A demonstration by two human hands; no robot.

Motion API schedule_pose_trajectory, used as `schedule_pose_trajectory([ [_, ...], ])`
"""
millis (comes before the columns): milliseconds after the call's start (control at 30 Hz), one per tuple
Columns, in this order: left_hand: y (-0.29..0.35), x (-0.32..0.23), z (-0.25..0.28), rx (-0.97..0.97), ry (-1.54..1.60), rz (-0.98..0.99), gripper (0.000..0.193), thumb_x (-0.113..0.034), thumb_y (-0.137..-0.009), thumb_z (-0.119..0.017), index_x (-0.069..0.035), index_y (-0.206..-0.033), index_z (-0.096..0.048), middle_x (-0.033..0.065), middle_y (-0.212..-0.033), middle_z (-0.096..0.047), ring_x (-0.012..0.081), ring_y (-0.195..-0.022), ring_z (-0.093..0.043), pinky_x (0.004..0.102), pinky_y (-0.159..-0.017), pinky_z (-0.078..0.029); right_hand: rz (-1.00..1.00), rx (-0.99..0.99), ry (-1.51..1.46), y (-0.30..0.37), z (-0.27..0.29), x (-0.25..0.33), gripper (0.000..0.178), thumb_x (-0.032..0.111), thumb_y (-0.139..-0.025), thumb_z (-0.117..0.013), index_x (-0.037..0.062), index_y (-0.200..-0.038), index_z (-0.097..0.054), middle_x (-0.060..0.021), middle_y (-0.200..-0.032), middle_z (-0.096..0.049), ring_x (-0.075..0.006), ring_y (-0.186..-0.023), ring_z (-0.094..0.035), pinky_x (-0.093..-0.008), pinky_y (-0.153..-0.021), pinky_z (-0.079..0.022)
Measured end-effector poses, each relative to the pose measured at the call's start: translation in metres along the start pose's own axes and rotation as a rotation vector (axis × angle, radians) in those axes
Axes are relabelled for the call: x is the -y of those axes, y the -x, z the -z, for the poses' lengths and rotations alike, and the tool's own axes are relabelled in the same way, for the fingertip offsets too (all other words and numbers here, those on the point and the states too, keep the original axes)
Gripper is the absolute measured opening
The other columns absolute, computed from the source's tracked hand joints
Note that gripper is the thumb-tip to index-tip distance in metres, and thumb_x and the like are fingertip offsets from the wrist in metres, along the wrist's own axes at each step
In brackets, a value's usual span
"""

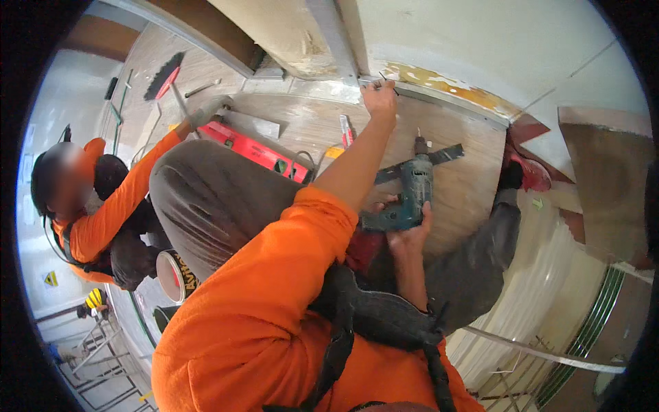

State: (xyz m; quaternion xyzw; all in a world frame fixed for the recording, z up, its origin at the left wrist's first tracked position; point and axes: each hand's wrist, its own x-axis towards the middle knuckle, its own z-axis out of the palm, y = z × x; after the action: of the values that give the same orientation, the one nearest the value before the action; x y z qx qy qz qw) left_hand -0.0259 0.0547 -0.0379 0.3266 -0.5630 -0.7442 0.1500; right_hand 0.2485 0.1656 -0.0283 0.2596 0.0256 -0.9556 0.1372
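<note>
My left hand (379, 99) is stretched out to the foot of the wall, its fingers pinched round a thin dark rod (389, 84) whose kind I cannot tell. It is beside the bottom of an upright metal post (334, 41) and a metal floor track (446, 100). Nearer to me, my right hand (410, 237) grips a teal power drill (417, 184) by its rear, with the bit pointing toward the wall. Under the drill lies a flat dark bar (447, 157). A red utility knife (347, 132) rests left of my outstretched forearm, near a yellow piece (334, 152).
A red spirit level (250, 151) and a grey metal plate (255, 125) lie to the left. An orange-sleeved co-worker (113, 213) crouches there, a gloved hand (211, 110) on the floor side. A red-edged brush (165, 79) lies farther off; a bucket (171, 276) stands beside my knee.
</note>
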Motion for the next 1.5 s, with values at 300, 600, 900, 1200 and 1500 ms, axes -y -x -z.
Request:
schedule_pose_trajectory([
  [300, -0.031, 0.003, 0.01, 0.054, -0.194, -0.122, 0.037, -0.021, -0.077, -0.07, 0.004, -0.104, -0.067, 0.0188, -0.125, -0.055, 0.0267, -0.115, -0.05, 0.0372, -0.099, -0.039, 0.008, -0.083, 0.041, 0.002, -0.005, -0.003, 0.058, 0.051, -0.092, -0.053, -0.0013, -0.117, -0.055, -0.0187, -0.099, -0.062, -0.0341, -0.097, -0.06, -0.0534, -0.091, -0.051],
  [600, -0.022, 0.036, 0.023, -0.083, -0.951, -0.691, 0.029, -0.022, -0.078, -0.069, 0.001, -0.095, -0.069, 0.0214, -0.114, -0.064, 0.0355, -0.119, -0.053, 0.0417, -0.103, -0.04, -0.074, 0.023, -0.046, -0.001, 0.0, -0.008, 0.057, 0.052, -0.094, -0.05, 0.0009, -0.119, -0.058, -0.019, -0.106, -0.065, -0.0364, -0.101, -0.061, -0.0542, -0.096, -0.048],
  [900, 0.065, 0.032, 0.015, 0.622, -1.238, -0.718, 0.028, -0.027, -0.078, -0.069, -0.007, -0.097, -0.072, 0.0195, -0.099, -0.069, 0.0396, -0.102, -0.062, 0.0483, -0.09, -0.049, -0.011, -0.095, 0.04, -0.003, 0.001, 0.0, 0.054, 0.054, -0.093, -0.05, 0.0057, -0.114, -0.059, -0.0146, -0.099, -0.067, -0.0324, -0.092, -0.064, -0.0506, -0.088, -0.051],
  [1200, 0.001, 0.032, 0.023, 0.466, -1.132, -0.45, 0.03, -0.034, -0.08, -0.067, -0.01, -0.097, -0.075, 0.0159, -0.094, -0.073, 0.0332, -0.083, -0.071, 0.0431, -0.078, -0.056, -0.004, -0.008, -0.002, -0.011, 0.018, -0.004, 0.059, 0.053, -0.091, -0.053, 0.0017, -0.12, -0.056, -0.0175, -0.103, -0.066, -0.0357, -0.093, -0.064, -0.0527, -0.091, -0.05],
  [1500, -0.013, 0.031, 0.037, 0.584, -0.7, 0.089, 0.029, -0.02, -0.082, -0.068, 0.005, -0.097, -0.072, 0.0131, -0.08, -0.071, 0.0204, -0.062, -0.067, 0.0344, -0.056, -0.053, 0.061, 0.054, 0.065, -0.008, 0.002, -0.006, 0.057, 0.047, -0.089, -0.056, 0.0021, -0.123, -0.055, -0.0153, -0.104, -0.066, -0.0317, -0.094, -0.065, -0.0491, -0.088, -0.052],
])
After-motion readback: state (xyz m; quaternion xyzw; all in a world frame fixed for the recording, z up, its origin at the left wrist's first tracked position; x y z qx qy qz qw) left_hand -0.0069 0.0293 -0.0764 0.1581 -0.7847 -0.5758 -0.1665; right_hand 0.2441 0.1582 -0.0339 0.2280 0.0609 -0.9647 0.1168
